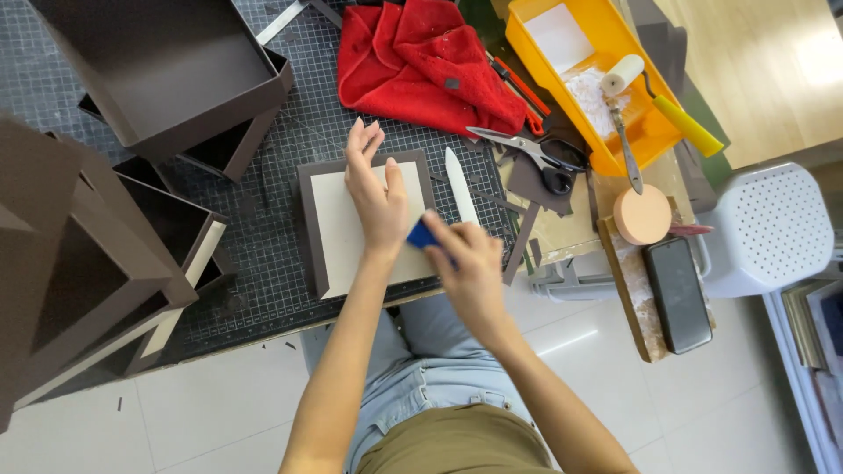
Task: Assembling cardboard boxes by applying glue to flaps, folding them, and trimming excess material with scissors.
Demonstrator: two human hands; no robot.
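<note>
Presently, left hand (376, 197) lies flat, released, on the grey board (338, 228); right hand (470, 268), at the board's right edge, grasps a blue scraper (421, 235) (partly hidden).

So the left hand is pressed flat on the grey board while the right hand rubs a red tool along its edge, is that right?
Nearly. In the head view the tool in the right hand is blue, not red; the red thing is the cloth farther up the cutting mat. The rest holds: the left hand lies flat on the grey board, and the right hand works at the board's right edge.
</note>
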